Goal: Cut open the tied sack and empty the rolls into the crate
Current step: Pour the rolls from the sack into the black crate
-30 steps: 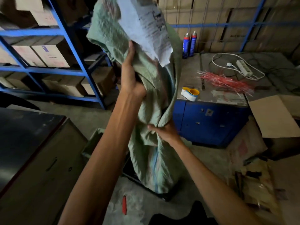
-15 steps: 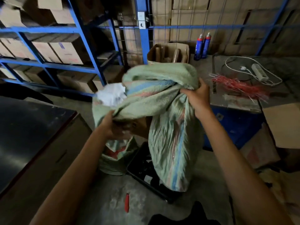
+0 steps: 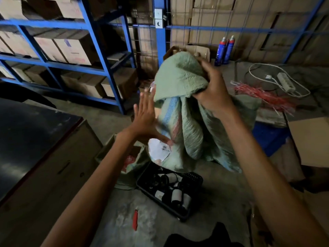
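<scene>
Above crate | right hand bunches sack | left hand spread

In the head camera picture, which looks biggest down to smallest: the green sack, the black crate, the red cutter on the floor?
1. Green sack, clearly largest.
2. Black crate, though the sack hides its far end.
3. Red cutter, by far smallest.

The pale green woven sack hangs bunched and limp above the black crate, which holds dark rolls lying jumbled.
</scene>
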The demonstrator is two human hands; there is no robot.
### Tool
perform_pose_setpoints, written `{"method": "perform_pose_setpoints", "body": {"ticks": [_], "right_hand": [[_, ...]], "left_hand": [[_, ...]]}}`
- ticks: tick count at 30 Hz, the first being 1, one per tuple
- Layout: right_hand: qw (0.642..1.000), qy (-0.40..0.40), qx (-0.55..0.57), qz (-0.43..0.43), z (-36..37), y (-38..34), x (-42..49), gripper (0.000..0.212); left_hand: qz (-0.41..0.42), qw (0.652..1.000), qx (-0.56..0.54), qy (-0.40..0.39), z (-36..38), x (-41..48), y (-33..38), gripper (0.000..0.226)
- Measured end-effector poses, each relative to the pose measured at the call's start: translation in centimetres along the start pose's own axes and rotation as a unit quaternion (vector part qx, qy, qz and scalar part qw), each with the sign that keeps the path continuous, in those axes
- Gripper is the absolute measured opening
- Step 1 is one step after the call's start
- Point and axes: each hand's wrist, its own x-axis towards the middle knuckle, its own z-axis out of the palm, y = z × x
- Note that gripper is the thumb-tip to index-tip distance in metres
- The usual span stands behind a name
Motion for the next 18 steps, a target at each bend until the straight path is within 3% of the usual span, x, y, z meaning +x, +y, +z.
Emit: {"method": "perform_pose_setpoints", "body": {"ticks": [2, 4, 7, 9, 11, 14, 16, 18], "right_hand": [[0.999, 0.004, 0.048, -0.023, 1.4, -0.9, -0.1, 0.064], [0.997, 0.004, 0.06, -0.038, 2.4, -1.6, -0.1, 0.061], [0.995, -0.012, 0.093, -0.028, 2.6, -2.1, 0.0, 0.063], [0.995, -0.018, 0.097, -0.009, 2.0, -2.0, 0.2, 0.068], [0.998, -0.032, 0.056, -0.004, 0.9, -2.0, 0.2, 0.074], [0.994, -0.1, -0.038, -0.012, -1.7, -0.8, -0.6, 0.111], [0.984, -0.14, -0.105, 0.026, -3.5, 0.3, -1.6, 0.141], [0.968, -0.167, -0.169, 0.083, -4.4, 2.2, -2.8, 0.157]], "left_hand": [[0.008, 0.996, -0.088, 0.005, 1.9, 0.9, 1.7, 0.165], [-0.053, 0.969, -0.239, 0.019, 3.5, 1.4, 2.8, 0.137], [-0.056, 0.949, -0.271, 0.153, 4.7, 1.7, 3.8, 0.076], [-0.052, 0.909, -0.336, 0.241, 4.0, 1.3, 3.8, 0.067], [-0.042, 0.893, -0.356, 0.273, 3.3, 1.5, 3.0, 0.048], [-0.076, 0.874, -0.404, 0.259, 1.9, 1.5, 1.2, 0.037], [-0.099, 0.846, -0.463, 0.246, 0.7, 1.0, 0.4, 0.025], [-0.123, 0.811, -0.516, 0.247, -0.4, 0.9, -0.5, 0.025]]}}
